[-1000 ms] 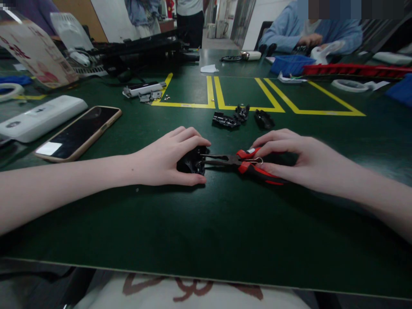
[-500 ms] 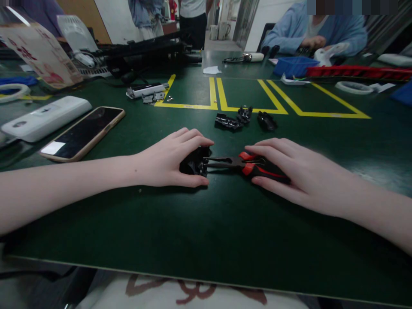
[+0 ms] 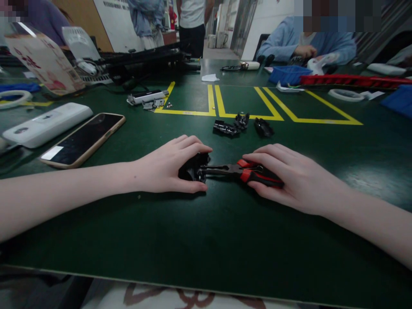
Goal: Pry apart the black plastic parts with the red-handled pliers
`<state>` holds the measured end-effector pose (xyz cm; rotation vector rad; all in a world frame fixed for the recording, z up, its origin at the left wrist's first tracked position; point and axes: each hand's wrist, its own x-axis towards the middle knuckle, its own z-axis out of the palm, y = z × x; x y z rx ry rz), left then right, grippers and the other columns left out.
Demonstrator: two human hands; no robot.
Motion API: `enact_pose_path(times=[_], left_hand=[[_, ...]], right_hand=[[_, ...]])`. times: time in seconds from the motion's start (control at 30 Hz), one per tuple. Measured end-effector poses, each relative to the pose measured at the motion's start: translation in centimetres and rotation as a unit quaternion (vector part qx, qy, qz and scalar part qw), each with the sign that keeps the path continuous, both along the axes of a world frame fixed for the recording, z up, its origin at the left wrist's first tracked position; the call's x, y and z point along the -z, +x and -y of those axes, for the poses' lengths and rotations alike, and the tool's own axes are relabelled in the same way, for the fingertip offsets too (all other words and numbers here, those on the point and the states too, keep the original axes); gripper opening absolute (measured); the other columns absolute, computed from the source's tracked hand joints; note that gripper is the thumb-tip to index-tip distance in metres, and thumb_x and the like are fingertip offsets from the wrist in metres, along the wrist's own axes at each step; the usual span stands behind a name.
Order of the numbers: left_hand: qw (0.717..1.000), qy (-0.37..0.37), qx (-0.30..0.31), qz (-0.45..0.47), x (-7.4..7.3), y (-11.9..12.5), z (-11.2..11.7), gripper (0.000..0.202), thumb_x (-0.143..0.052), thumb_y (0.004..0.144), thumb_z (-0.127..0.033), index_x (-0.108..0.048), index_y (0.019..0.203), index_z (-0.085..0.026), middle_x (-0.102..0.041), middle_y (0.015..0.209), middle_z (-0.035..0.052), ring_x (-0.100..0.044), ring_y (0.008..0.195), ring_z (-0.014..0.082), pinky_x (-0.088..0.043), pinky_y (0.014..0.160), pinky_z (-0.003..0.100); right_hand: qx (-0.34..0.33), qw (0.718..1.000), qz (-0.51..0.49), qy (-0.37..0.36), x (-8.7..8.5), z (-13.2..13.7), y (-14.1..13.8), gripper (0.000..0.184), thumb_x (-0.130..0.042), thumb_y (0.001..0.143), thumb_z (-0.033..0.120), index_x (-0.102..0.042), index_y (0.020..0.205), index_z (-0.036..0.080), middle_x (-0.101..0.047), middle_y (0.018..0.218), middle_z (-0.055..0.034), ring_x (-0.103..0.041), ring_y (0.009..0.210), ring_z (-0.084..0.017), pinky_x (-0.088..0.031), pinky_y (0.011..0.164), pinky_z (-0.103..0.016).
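My left hand (image 3: 175, 165) grips a small black plastic part (image 3: 193, 167) on the green table, thumb at its near side and fingers over its far side; the palm hides some of it. In my right hand (image 3: 289, 176) are long-nose pliers (image 3: 246, 171) with red and black handles. Their jaws point left and reach the open right end of the black part; whether they pinch it I cannot tell. Beyond the hands lie more black plastic pieces: one longish (image 3: 225, 128), one upright (image 3: 242, 121) and one darker (image 3: 264, 127).
On the left lie a phone (image 3: 85, 139) and a white device (image 3: 48, 124). Metal parts (image 3: 148, 98) rest beside yellow tape outlines (image 3: 185, 113). Farther back are a blue tray (image 3: 289, 75), a red strip (image 3: 350, 80) and a person in blue sleeves (image 3: 280, 49).
The plier jaws have come closer together and shifted slightly left at the black part. The whole view has tipped a little, so the table sits lower. My left hand keeps its hold.
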<state>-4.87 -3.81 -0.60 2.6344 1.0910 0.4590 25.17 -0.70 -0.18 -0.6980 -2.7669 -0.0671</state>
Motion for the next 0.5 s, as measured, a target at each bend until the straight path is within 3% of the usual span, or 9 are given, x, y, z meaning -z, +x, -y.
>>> enact_pose_path(times=[0.2,0.5], left_hand=[[1.000,-0.005,0.002,0.013,-0.10,0.09,0.17,0.066,-0.066,0.086,-0.055,-0.048,0.137,-0.017,-0.056,0.131,0.0123,-0.054,0.117,0.0274,-0.046,0.099,0.040],[1.000,-0.007,0.007,0.011,0.00,-0.08,-0.02,0.066,-0.066,0.085,-0.057,-0.049,0.136,-0.017,-0.056,0.130,0.0118,-0.053,0.118,0.0271,-0.045,0.100,0.039]], right_hand=[[0.003,1.000,-0.018,-0.015,0.02,0.05,-0.03,0.040,-0.051,0.095,0.040,-0.061,0.120,0.011,-0.065,0.108,-0.0187,-0.065,0.092,-0.031,-0.057,0.072,-0.044],[0.003,1.000,-0.021,-0.017,0.25,0.06,0.05,0.035,-0.052,0.095,0.040,-0.060,0.119,0.016,-0.065,0.107,-0.0158,-0.065,0.092,-0.029,-0.057,0.072,-0.042]])
